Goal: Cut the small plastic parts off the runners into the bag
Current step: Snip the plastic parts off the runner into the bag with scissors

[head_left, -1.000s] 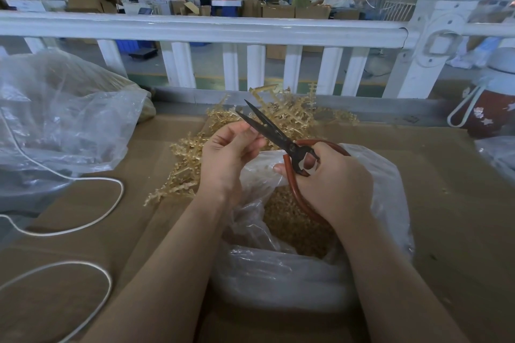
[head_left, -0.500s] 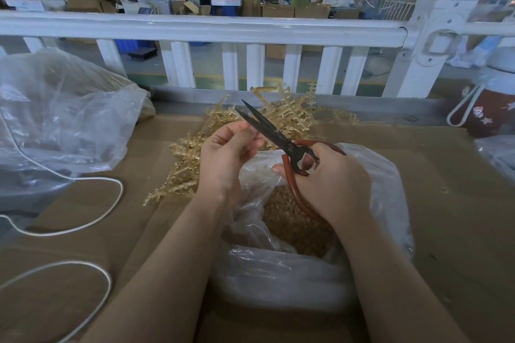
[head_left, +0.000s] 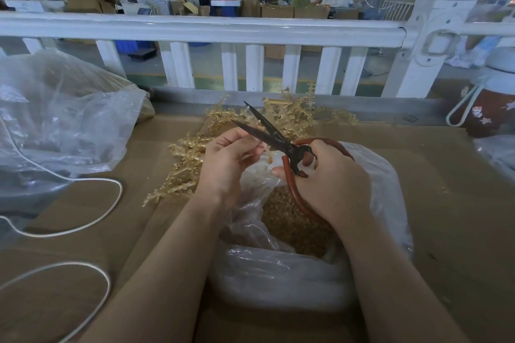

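My right hand (head_left: 331, 175) grips the red-brown handles of a pair of scissors (head_left: 274, 135), whose dark blades stand apart and point up and to the left. My left hand (head_left: 227, 160) pinches a thin tan runner (head_left: 268, 154), and the runner's lower end hangs between the two hands, just under the blades. Both hands hover over an open clear plastic bag (head_left: 384, 192) that holds a heap of small tan cut parts (head_left: 289, 225). A pile of uncut tan runners (head_left: 289, 115) lies on the table behind and left of the hands.
A big crumpled clear bag (head_left: 61, 117) fills the left side of the brown table (head_left: 451, 203). A white cord (head_left: 92, 220) loops over the near left. A white railing (head_left: 211, 28) runs along the far edge. At the far right stands a dark red jug (head_left: 487, 108).
The scissor blades have opened wider. My left hand has turned the runner, so that its lower end now shows beneath the blades. Both hands stay over the bag.
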`<state>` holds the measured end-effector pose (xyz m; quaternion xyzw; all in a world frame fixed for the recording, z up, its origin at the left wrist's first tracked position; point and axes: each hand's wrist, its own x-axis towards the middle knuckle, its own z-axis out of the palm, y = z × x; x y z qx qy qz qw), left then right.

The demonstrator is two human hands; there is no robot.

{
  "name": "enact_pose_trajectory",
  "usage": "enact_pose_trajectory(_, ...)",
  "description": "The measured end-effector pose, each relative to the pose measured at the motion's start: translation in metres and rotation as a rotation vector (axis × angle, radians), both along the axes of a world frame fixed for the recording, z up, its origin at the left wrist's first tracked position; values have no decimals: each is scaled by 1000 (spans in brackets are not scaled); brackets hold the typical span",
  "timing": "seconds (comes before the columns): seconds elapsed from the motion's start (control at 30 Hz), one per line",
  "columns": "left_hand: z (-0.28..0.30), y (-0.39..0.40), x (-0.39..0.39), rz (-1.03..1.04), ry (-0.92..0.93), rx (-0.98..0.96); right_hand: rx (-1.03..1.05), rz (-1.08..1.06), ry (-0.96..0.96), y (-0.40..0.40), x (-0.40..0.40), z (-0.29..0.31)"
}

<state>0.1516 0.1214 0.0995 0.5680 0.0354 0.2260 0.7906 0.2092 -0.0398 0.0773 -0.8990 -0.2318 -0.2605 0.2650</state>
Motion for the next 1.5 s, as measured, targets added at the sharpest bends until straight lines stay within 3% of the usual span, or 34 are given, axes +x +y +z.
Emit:
enact_pose_trajectory(0.83, -1, 2, 1, -91, -19, 8, 84, 61, -20, 1, -2, -1)
enact_pose_trajectory(1.5, 2, -4, -2, 89, -37, 71, 42, 43, -34, 0, -3, 0)
